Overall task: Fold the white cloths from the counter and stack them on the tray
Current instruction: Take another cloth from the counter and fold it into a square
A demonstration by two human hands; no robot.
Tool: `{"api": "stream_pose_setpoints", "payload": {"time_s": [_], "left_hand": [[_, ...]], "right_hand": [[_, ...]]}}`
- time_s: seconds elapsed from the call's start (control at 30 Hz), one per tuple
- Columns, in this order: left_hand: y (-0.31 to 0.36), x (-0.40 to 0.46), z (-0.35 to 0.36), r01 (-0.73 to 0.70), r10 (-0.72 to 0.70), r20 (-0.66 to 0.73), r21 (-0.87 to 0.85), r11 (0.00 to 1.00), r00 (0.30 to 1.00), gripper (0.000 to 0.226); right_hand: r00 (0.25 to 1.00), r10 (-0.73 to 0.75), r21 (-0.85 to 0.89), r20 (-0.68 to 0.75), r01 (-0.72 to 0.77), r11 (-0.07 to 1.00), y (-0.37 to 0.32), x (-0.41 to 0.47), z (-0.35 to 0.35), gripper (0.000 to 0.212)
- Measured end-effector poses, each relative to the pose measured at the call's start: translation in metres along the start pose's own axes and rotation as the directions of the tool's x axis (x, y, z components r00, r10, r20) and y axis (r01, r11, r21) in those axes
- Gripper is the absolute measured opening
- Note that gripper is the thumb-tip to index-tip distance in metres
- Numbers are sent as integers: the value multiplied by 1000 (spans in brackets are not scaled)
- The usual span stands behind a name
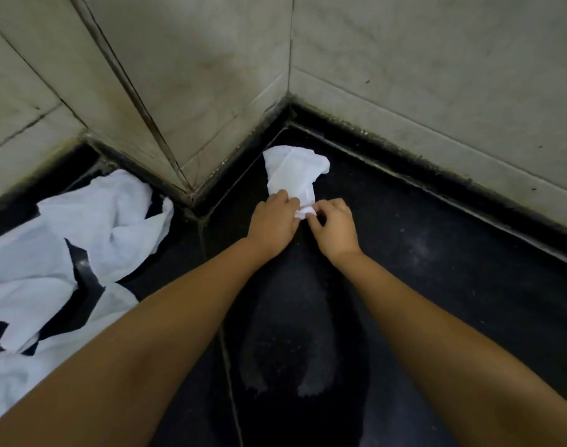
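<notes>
Cloth point(293, 174) lies on the dark desk point(436, 269), near the wall corner point(288, 101), with its long axis running from the corner toward the person. Left hand point(272, 222) and right hand point(335, 229) both pinch its near end, equally close.

Black counter point(420, 269) with crumpled, perhaps damp, white cloths point(82, 227).

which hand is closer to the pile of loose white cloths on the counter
Left. The left hand grips the small cloth just right of the pile of loose cloths; the right hand pinches the same cloth farther right.
</notes>
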State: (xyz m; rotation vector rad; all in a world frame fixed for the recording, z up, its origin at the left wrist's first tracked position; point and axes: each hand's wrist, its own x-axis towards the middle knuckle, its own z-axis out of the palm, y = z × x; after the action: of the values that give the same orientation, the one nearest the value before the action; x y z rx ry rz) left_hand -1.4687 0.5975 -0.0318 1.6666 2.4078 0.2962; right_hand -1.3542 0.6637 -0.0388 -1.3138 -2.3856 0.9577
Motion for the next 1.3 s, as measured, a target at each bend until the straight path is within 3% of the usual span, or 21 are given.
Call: {"api": "stream_pose_setpoints", "payload": {"time_s": [0.17,0.33,0.47,0.63,0.83,0.97,1.03,1.13,1.2,1.3], "left_hand": [[-1,-24,-18,-95,92,-93,-25,995,991,31],[13,-54,-43,-124,95,-208,-128,984,973,27],[41,-83,-58,-161,122,-174,-226,961,977,22],[95,-137,-62,-52,-10,-124,-488,872,992,11],[175,-176,-70,-43,-136,-249,-601,798,959,10],[228,-199,-83,-76,-282,-320,-772,631,905,7],[249,-214,-84,-100,-305,-273,-871,481,912,9],[263,-247,-59,-73,-215,-133,-961,267,968,11],[266,-276,-28,16,-170,-31,-963,269,985,13],[263,-320,21,198,-145,149,-878,435,978,13]], "right_hand": [[994,-81,254,-77,98,962,-5,-38,-35,2],[975,30,456,-222,76,887,-6,-75,-103,18],[950,78,551,-304,109,828,10,-116,-157,18],[954,139,608,-267,55,792,52,-180,-201,22],[957,154,605,-245,26,796,93,-234,-256,20],[931,147,644,-334,112,757,110,-265,-293,21],[922,141,656,-360,143,741,122,-283,-304,21],[929,112,607,-354,137,783,150,-318,-305,22],[955,118,564,-273,60,824,178,-348,-295,21],[978,194,475,-82,-133,870,224,-400,-267,15]]}}
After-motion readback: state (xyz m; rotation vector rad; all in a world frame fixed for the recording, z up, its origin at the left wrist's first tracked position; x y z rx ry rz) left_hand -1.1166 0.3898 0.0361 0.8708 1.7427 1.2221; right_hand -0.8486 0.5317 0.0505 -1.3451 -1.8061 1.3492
